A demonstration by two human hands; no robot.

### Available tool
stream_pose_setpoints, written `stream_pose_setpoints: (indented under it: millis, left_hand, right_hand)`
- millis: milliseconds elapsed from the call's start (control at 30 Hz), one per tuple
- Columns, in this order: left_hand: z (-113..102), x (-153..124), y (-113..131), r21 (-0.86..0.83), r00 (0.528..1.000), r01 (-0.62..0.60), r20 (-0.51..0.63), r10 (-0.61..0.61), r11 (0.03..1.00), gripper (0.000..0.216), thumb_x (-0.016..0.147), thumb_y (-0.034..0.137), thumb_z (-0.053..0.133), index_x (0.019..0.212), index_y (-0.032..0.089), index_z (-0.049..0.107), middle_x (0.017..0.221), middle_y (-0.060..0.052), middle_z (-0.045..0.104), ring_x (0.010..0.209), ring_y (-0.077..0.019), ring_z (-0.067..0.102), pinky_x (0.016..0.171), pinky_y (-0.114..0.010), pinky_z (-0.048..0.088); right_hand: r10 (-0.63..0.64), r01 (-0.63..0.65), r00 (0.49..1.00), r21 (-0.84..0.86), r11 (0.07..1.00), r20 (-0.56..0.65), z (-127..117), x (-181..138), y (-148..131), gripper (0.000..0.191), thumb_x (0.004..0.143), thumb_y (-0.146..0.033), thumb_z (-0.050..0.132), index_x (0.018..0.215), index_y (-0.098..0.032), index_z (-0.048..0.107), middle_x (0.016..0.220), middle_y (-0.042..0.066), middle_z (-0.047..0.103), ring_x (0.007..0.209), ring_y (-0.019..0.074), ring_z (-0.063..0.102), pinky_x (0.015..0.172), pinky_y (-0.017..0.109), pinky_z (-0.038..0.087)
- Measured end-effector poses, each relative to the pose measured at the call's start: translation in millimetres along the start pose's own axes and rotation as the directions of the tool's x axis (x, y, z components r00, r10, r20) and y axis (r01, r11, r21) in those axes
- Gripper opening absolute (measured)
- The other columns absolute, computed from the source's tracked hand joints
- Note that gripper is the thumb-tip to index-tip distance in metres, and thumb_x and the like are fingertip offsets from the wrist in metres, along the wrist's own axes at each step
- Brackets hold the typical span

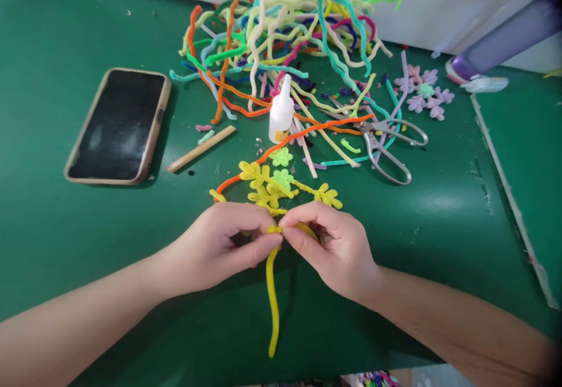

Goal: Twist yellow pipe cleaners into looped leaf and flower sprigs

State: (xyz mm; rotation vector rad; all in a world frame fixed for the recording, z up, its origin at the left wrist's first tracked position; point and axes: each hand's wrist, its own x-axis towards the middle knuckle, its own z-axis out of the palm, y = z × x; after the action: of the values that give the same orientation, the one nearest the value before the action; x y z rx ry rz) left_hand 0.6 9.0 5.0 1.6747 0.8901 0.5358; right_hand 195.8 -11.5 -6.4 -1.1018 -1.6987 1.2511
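Between my two hands is a yellow pipe cleaner (pixel 273 305), its loose end hanging down toward the table's near edge. My left hand (pixel 228 246) pinches it near a small twisted part, thumb against fingers. Close beside, my right hand (pixel 333 246) pinches the same pipe cleaner, and the fingertips of both hands almost touch. Just beyond them lie yellow leaf-shaped pipe cleaner pieces (pixel 266 194), two light green flowers (pixel 281 157) and a long orange pipe cleaner (pixel 307 132). Curled fingers hide part of the yellow piece.
A phone (pixel 120 123) and a wooden stick (pixel 202 150) lie at left. Behind stand a white glue bottle (pixel 280 120) and a tangled heap of coloured pipe cleaners (pixel 281 30). Scissors (pixel 386 141), a pink-purple flower cluster (pixel 432 100) and a purple bottle (pixel 496 41) are at right.
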Motion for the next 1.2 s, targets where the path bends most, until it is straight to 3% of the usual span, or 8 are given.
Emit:
stream_pose_setpoints:
  millis: [267,433,567,767,1033,1200]
  left_hand:
    - [0.2,-0.4,5.9,0.001,0.997,0.037,-0.061,-0.036,0.999,0.026,0.088,0.018,0.050,0.062,0.015,0.055,0.057,0.003,0.048,0.053,-0.0074,0.041,0.049,-0.019,0.033]
    - [0.7,-0.6,4.2,-0.047,0.992,0.096,-0.079,-0.100,0.994,0.028,0.090,0.022,0.050,0.064,0.014,0.058,0.058,0.003,0.054,0.053,-0.0071,0.051,0.051,-0.017,0.039]
    - [-0.3,-0.2,-0.6,-0.052,0.995,0.065,-0.067,-0.068,0.997,0.020,0.089,0.020,0.054,0.071,0.015,0.062,0.061,0.002,0.061,0.055,-0.0071,0.058,0.054,-0.015,0.045]
    - [-0.5,0.6,-2.6,-0.091,0.993,0.044,-0.107,-0.054,0.995,0.015,0.087,0.018,0.059,0.074,0.015,0.066,0.061,0.003,0.064,0.055,-0.0057,0.061,0.054,-0.011,0.048]
    - [2.0,1.0,0.1,-0.180,0.970,0.112,-0.194,-0.147,0.977,0.011,0.081,0.020,0.068,0.072,0.014,0.066,0.060,0.003,0.068,0.055,-0.0062,0.063,0.056,-0.011,0.050]
    - [2.4,0.0,0.5,-0.113,0.976,0.103,-0.178,-0.122,0.988,0.014,0.083,0.021,0.064,0.070,0.014,0.065,0.062,0.002,0.067,0.056,-0.0068,0.062,0.053,-0.012,0.049]
  right_hand:
    - [0.097,-0.091,0.995,0.130,0.987,-0.038,3.5,-1.1,-1.1,0.011,0.087,-0.019,0.060,0.096,-0.022,0.056,0.071,-0.004,0.055,0.060,0.0074,0.053,0.055,0.019,0.046]
    - [0.080,-0.071,0.995,0.149,0.986,-0.061,2.5,0.9,-0.7,0.004,0.088,-0.018,0.059,0.090,-0.020,0.058,0.071,-0.003,0.056,0.057,0.0065,0.052,0.050,0.019,0.044]
    - [0.075,-0.063,0.995,0.153,0.986,-0.073,2.2,2.0,0.2,0.004,0.086,-0.017,0.062,0.088,-0.020,0.060,0.070,-0.004,0.058,0.056,0.0059,0.052,0.049,0.018,0.043]
    - [0.074,-0.063,0.994,0.126,0.990,-0.081,1.1,1.3,0.8,0.003,0.085,-0.020,0.063,0.087,-0.020,0.061,0.072,-0.002,0.062,0.059,0.0077,0.056,0.050,0.019,0.046]
    - [0.084,-0.072,0.991,0.118,0.990,-0.102,2.4,0.3,1.5,0.004,0.085,-0.021,0.064,0.084,-0.020,0.060,0.073,-0.001,0.063,0.060,0.0088,0.056,0.050,0.021,0.046]
    - [0.059,-0.048,0.994,0.121,0.992,-0.095,2.9,0.9,2.2,0.003,0.085,-0.018,0.063,0.085,-0.020,0.061,0.076,-0.001,0.064,0.061,0.0080,0.056,0.052,0.020,0.046]
